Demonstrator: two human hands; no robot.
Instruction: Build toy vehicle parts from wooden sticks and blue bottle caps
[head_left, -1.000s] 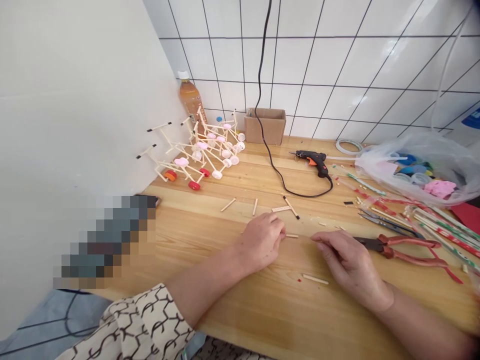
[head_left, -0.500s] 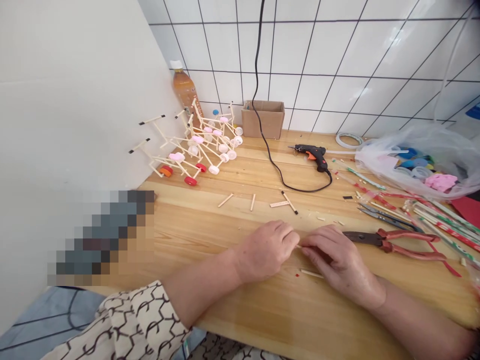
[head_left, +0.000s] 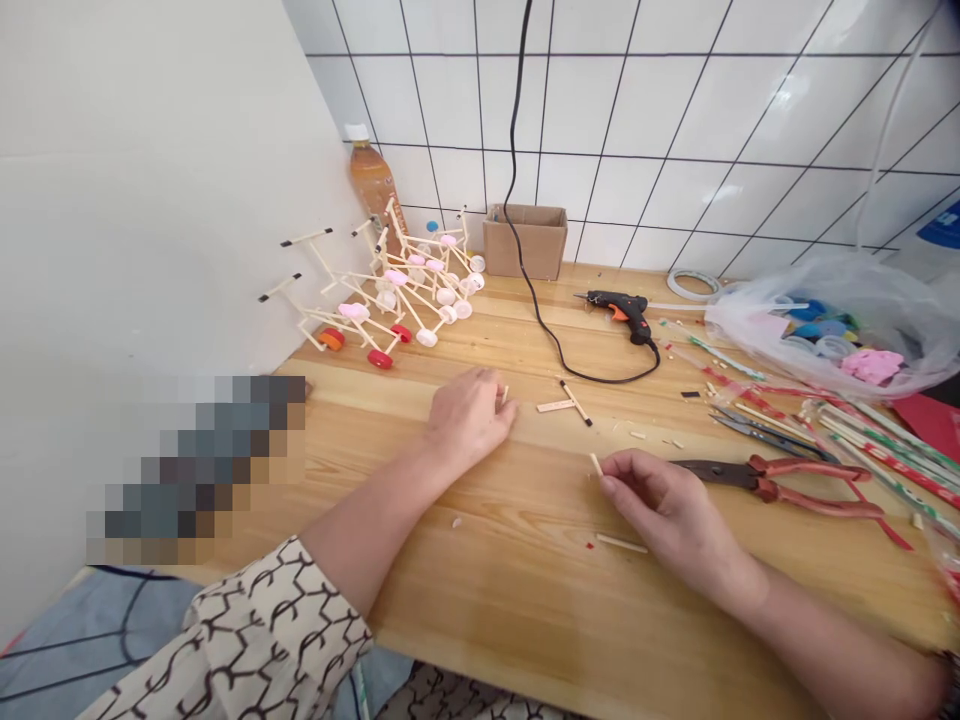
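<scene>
My left hand [head_left: 469, 415] is at the middle of the wooden table, its fingers closed around the spot where a short stick [head_left: 505, 392] shows its tip. What its fingertips hold is mostly hidden. My right hand [head_left: 664, 495] pinches a short wooden stick [head_left: 596, 464], which points up and to the left from the fingertips. Below that hand another thin stick [head_left: 621, 544] lies on the table, near a tiny red bit [head_left: 589, 546]. Between and beyond the hands, a dark-tipped stick [head_left: 576, 403] touches a flat pale piece [head_left: 555, 406].
Stick frames with cap wheels [head_left: 380, 359] stand at the back left by a bottle [head_left: 373, 185]. A box [head_left: 525, 243] and glue gun [head_left: 626, 312] sit behind. Pliers [head_left: 772, 478], scissors [head_left: 765, 432], straws and a bag of caps [head_left: 885, 320] lie right.
My left hand has moved left and away from me, over the short sticks there. My right hand stays near its place, with its pinched stick now in plain sight.
</scene>
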